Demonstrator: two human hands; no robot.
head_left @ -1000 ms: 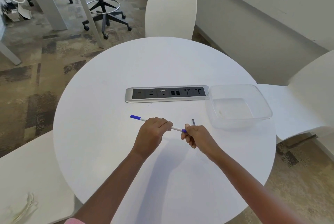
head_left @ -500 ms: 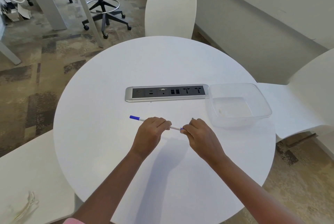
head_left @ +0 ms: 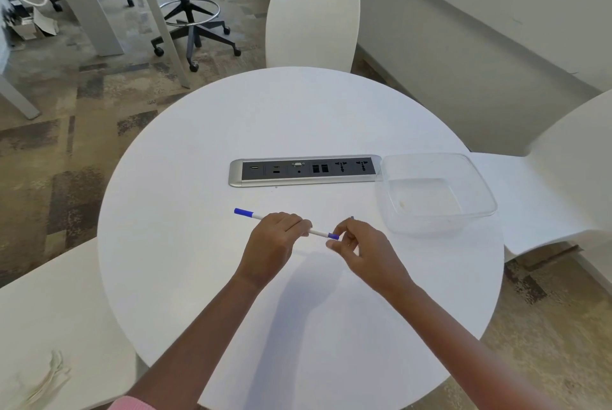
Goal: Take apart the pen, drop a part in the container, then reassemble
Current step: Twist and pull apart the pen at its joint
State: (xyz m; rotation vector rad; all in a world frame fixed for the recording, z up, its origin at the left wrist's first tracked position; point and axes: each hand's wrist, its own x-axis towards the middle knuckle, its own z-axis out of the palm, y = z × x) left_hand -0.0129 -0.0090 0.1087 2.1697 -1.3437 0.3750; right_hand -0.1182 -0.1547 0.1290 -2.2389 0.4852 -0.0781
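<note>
Left hand [head_left: 276,237] is closed around the middle of the pen [head_left: 286,223], holding it level above the table [head_left: 198,244], its capped blue end pointing away from the container [head_left: 437,191]. Right hand [head_left: 359,244] sits at the pen's other blue end, thumb and forefinger pinched small there; whether they grip the tip piece or only touch it I cannot tell. A sliver of something dark shows above the right knuckles, too small to name. The container, beside the socket strip [head_left: 306,171], looks empty of parts, so the drop seems undone and reassembly remains.
</note>
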